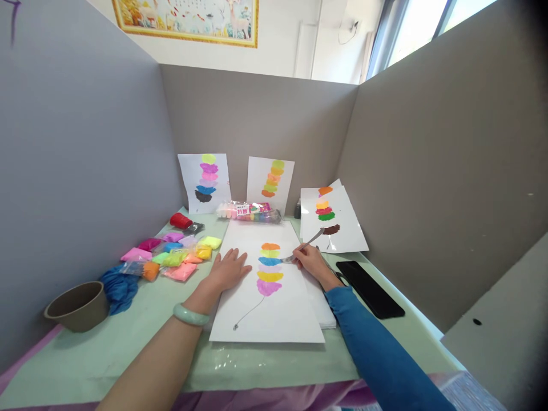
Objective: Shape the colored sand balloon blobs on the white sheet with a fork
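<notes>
A white sheet of paper [257,319] lies before me, bearing a column of coloured patches, orange down to purple, with a thin drawn line below. Flat on its left edge rests my left hand [230,269], fingers spread and holding nothing. My right hand [309,260] grips a metal fork [311,240] near the sheet's right side. The fork's tines point left, at the right edge of the blue patch [269,261]; whether they touch it I cannot tell. More white paper [320,308] shows under the sheet on the right.
Several colourful clay packets [180,258] lie at left, near a blue cloth [120,288] and a brown bowl [79,307]. A clear-wrapped pack [250,212] sits behind the sheet. Painted papers [308,220] lean at the back. A black phone [370,290] lies right. Grey partitions [261,114] surround the table.
</notes>
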The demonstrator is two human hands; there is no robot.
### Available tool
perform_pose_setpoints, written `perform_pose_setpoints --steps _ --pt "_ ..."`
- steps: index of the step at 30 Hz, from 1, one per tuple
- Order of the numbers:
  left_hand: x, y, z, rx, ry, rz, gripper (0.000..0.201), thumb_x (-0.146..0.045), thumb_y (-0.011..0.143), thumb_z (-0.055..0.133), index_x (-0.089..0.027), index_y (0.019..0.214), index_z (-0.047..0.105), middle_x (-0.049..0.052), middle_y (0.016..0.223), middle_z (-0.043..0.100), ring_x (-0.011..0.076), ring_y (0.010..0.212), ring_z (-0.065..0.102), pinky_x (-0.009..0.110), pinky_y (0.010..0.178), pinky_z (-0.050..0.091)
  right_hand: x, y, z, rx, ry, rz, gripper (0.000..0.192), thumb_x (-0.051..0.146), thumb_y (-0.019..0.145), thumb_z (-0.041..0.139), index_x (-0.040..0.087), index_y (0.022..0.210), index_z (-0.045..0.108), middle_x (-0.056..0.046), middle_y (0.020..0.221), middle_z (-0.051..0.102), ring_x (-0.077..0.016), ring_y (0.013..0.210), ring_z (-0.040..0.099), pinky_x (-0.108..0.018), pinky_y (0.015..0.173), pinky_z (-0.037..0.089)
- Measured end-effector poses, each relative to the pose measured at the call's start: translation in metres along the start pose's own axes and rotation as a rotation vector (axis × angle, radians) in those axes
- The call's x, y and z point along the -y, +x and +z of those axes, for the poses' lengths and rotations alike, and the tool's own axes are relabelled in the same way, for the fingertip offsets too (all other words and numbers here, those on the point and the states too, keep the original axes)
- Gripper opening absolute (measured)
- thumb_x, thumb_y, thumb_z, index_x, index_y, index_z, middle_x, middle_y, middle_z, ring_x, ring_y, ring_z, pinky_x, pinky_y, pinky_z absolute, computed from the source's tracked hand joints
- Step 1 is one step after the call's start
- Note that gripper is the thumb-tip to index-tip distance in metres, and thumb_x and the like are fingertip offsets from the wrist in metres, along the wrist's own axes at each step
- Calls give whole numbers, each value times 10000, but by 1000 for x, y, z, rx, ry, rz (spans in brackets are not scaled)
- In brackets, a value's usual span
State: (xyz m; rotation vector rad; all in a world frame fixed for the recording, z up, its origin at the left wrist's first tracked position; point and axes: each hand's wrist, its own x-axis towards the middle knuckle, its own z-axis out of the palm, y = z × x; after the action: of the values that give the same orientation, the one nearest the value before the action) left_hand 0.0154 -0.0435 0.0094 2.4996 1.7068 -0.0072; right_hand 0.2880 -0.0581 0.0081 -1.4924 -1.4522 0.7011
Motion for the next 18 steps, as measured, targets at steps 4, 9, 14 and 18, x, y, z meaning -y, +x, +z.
perform_pose_setpoints --steps 4,9,14,18 --pt "-1 -1 -1 4 3 -4 600 -538 951 229 -237 1461 318 114 1569 195 269 1448 121 559 1121 134 -6 2 1 -8 16 6 68 203 757 548 172 698 562 1 512 629 -111 431 548 -217 511 433" --pt "-3 -4 -3 9 10 -5 596 -522 955 228 -229 1467 315 112 1569 196 270 1447 126 559 1121 137 -17 4 -1 -27 153 -6 110 280 761 560 174 729 565 12 493 601 -120 456 546 -220 498 434" --pt "-4 -4 -4 11 14 -8 598 -527 955 224 -230 1467 311 115 1569 193 268 1448 125 553 1122 136 -13 2 -2 -39 125 9 92 262 747 565 174 721 566 13 494 602 -113 446 538 -221 512 436" --pt "-3 -4 -4 8 17 -5 597 -529 955 226 -231 1464 315 118 1567 200 267 1446 134 551 1123 138 -7 0 -1 -23 60 6 76 242 749 556 177 711 561 8 513 623 -112 443 550 -221 524 437"
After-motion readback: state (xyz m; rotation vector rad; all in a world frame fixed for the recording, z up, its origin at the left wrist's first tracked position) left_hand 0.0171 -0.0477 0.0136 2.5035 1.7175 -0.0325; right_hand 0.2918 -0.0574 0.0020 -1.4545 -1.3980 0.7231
